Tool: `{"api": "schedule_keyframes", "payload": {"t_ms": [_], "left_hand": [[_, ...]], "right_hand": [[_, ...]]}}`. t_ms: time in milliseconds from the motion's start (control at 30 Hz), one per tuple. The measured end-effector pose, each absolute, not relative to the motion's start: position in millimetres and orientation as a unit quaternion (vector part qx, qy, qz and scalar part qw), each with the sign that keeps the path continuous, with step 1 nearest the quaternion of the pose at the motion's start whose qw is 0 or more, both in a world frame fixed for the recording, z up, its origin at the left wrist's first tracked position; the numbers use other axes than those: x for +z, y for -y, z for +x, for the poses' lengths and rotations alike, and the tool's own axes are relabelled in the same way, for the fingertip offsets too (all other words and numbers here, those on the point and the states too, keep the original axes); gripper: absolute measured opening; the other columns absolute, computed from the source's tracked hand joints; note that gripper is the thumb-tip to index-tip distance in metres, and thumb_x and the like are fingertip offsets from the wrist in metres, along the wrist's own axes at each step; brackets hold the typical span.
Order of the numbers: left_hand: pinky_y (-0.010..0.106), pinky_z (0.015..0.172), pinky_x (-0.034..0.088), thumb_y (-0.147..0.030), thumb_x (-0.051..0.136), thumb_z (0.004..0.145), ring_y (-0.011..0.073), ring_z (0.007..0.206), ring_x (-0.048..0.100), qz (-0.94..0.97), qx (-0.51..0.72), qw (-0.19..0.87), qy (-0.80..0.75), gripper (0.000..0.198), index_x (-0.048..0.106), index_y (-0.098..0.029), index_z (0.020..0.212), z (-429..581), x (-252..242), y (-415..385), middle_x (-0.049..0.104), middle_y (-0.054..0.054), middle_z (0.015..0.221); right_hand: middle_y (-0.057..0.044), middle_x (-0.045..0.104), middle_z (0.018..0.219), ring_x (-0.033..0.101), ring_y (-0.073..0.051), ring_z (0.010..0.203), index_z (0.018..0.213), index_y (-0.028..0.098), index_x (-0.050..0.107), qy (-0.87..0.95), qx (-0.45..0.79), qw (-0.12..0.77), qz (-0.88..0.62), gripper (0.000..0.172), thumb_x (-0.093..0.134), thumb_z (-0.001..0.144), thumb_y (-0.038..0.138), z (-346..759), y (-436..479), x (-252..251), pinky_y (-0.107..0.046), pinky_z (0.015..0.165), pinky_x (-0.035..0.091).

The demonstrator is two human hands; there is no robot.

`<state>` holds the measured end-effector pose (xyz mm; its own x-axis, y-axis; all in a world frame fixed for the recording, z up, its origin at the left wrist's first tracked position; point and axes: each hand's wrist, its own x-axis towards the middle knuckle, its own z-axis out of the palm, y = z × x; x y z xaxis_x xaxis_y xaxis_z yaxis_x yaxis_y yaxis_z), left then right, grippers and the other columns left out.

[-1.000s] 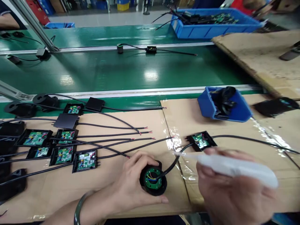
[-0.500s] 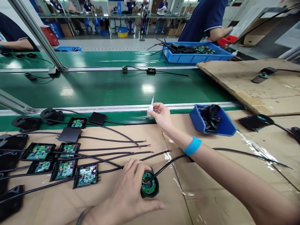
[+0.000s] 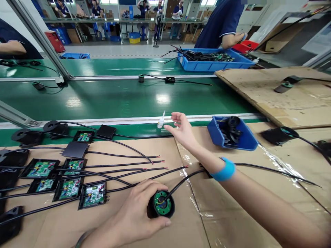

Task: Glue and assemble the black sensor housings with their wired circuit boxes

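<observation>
My left hand [image 3: 141,210] is wrapped around a round black housing [image 3: 170,210] on the cardboard, thumb on the near side and fingers on the far side. Inside the housing shows a round green circuit board [image 3: 164,203], with a black cable [image 3: 182,181] running off to the right from its middle. Beyond it, my right hand [image 3: 181,130] is open, fingers apart and holding nothing. Just left of those fingers a small white dropper bottle [image 3: 160,122] with a thin pointed nozzle stands upright on the green strip, apart from the hand.
Several black boxes with green boards [image 3: 93,194] and their cables lie at left. A blue bin [image 3: 232,137] of black parts sits at right. Across the green conveyor [image 3: 116,96] lies a cabled unit [image 3: 170,80]. A co-worker [image 3: 219,24] stands behind a blue crate [image 3: 217,65].
My right hand has let go of the dropper bottle and drawn away to the right with its fingers opened. The left hand's thumb has closed in against the housing.
</observation>
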<state>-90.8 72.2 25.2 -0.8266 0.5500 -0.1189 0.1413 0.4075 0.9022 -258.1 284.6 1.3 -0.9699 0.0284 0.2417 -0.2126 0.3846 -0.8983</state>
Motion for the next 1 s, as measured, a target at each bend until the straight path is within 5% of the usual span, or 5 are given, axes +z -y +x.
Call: {"api": "schedule_keyframes", "payload": {"t_ms": [67, 200, 467, 867, 1000], "left_hand": [[0.031, 0.095, 0.045, -0.027, 0.081, 0.069, 0.0204, 0.108, 0.059, 0.225, 0.493, 0.205, -0.815, 0.053, 0.060, -0.021, 0.117, -91, 27, -71, 0.064, 0.003, 0.117], [0.031, 0.096, 0.045, -0.028, 0.079, 0.072, 0.0206, 0.110, 0.058, 0.234, 0.469, 0.213, -0.825, 0.050, 0.058, -0.020, 0.117, -91, 29, -71, 0.062, 0.003, 0.119], [0.036, 0.096, 0.045, -0.031, 0.075, 0.077, 0.0220, 0.113, 0.056, 0.221, 0.435, 0.228, -0.843, 0.050, 0.054, -0.024, 0.121, -87, 29, -72, 0.059, 0.003, 0.123], [0.032, 0.095, 0.047, -0.037, 0.082, 0.067, 0.0260, 0.118, 0.057, 0.248, 0.331, 0.309, -0.856, 0.061, 0.058, -0.027, 0.123, -109, 61, -69, 0.059, 0.004, 0.128], [0.032, 0.094, 0.047, -0.042, 0.057, 0.092, 0.0226, 0.112, 0.060, 0.342, 0.276, 0.185, -0.879, 0.037, 0.060, -0.024, 0.125, -175, 84, -106, 0.063, 0.006, 0.124]], "right_hand": [[-0.007, 0.062, 0.099, 0.059, -0.018, 0.092, 0.098, 0.016, 0.059, 0.830, 0.538, 0.041, 0.137, 0.023, 0.060, 0.086, 0.037, -215, -293, 24, -0.035, 0.086, 0.046], [-0.002, 0.064, 0.083, 0.059, -0.013, 0.077, 0.090, 0.018, 0.064, 0.856, 0.409, -0.155, 0.277, 0.029, 0.043, 0.102, 0.035, -130, -304, 43, -0.026, 0.071, 0.044], [0.001, 0.059, 0.068, 0.054, -0.011, 0.062, 0.077, 0.016, 0.061, 0.873, 0.427, -0.051, 0.229, 0.020, 0.057, 0.094, 0.025, -90, -303, 19, -0.022, 0.058, 0.040], [0.000, 0.061, 0.066, 0.055, -0.011, 0.063, 0.072, 0.015, 0.065, 0.864, 0.457, -0.103, 0.183, 0.013, 0.067, 0.083, 0.023, -92, -304, 20, -0.023, 0.063, 0.037], [0.000, 0.066, 0.068, 0.061, -0.014, 0.068, 0.076, 0.019, 0.068, 0.884, 0.390, -0.150, 0.213, 0.011, 0.071, 0.080, 0.029, -104, -304, 30, -0.024, 0.065, 0.037]]}}
